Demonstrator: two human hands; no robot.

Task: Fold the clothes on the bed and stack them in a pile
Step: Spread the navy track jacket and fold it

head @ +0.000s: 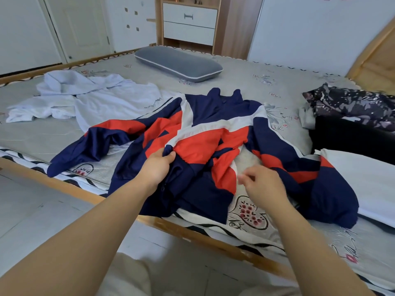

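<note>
gripping rumpled navy-red-white jacket (205,133), left hand (157,167); right hand (264,184) loosely curled, empty.

my left hand (157,167) and right hand (264,183) bare, no rings, no watch, forearms uncovered with no sleeves in my view

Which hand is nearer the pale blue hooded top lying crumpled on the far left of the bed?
Left. The left hand grips the navy, red and white jacket, just right of the pale blue hooded top. The right hand hovers farther right.
</note>
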